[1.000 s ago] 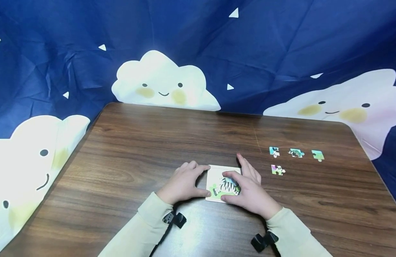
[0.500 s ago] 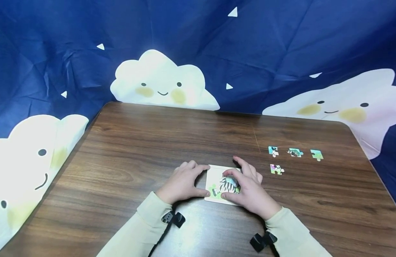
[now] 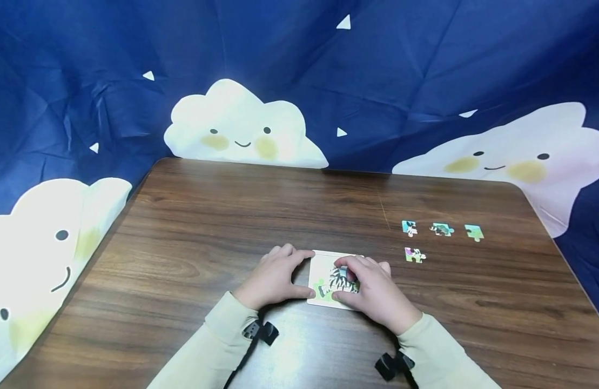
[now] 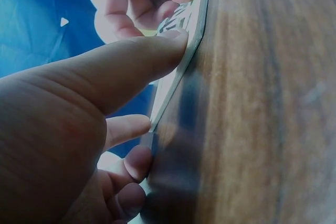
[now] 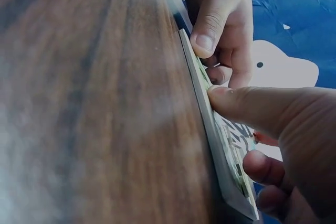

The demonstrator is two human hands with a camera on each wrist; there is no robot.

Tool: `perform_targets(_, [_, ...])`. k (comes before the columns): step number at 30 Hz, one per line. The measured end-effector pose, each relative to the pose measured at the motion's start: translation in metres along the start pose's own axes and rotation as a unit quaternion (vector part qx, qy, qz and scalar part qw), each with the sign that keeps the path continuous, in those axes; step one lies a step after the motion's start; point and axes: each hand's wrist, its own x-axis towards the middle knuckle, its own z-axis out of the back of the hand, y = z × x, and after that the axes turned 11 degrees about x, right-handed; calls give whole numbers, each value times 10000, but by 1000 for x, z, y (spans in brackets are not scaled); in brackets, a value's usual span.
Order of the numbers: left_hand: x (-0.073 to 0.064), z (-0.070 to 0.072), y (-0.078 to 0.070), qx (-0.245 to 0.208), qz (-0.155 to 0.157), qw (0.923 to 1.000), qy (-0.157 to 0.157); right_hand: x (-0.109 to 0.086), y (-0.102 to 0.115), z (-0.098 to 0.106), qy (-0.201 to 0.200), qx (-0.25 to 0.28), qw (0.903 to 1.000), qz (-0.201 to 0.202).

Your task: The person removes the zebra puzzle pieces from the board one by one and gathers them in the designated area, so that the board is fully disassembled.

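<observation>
Seated puzzle board under two hands, with clock positions taken from the board's centre in the head view. The zebra puzzle board (image 3: pixel 322 266) lies flat near the middle of the wood-grain table (image 3: pixel 207 216). The left hand (image 3: pixel 275 275), at 9 o'clock, is spread, its forefinger touching the 10–11 o'clock corner and its thumb the rim at 8. The right hand (image 3: pixel 379 289) reaches in from 4 o'clock, thumb and bent forefinger standing apart across the zebra picture (image 3: pixel 337 278); whether they pinch a piece cannot be told. Four jigsaw pieces (image 3: pixel 415 255) lie loose between 2 and 3 o'clock. In the wrist views the board shows a thin, straight edge; it is probably light and stiff, liable to slide on the smooth table unless braced. The rim at 8 and 10 suits a steadying hold. The loose pieces are likely light too, their narrow knobs the weak points; they are best taken by opposite body edges, then pressed down flat.
</observation>
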Motion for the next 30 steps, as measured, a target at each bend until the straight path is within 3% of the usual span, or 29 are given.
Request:
perform_targets(12, [2,1,-2,107,-26,9999,77,-4,-1,3,-314,-117,9976,609])
perform_targets(20, [2,0,-1,80,-4,9999,69,-3,-2,1,-338,-94,9983,466])
perform_targets(25, [1,0,0,46,30,10000,59,-1,-6,-2,-677,-61,9959,602])
perform_targets(30, [0,-1,1,27,34,10000,58,-1,-10,1,-1075,339,9891,945])
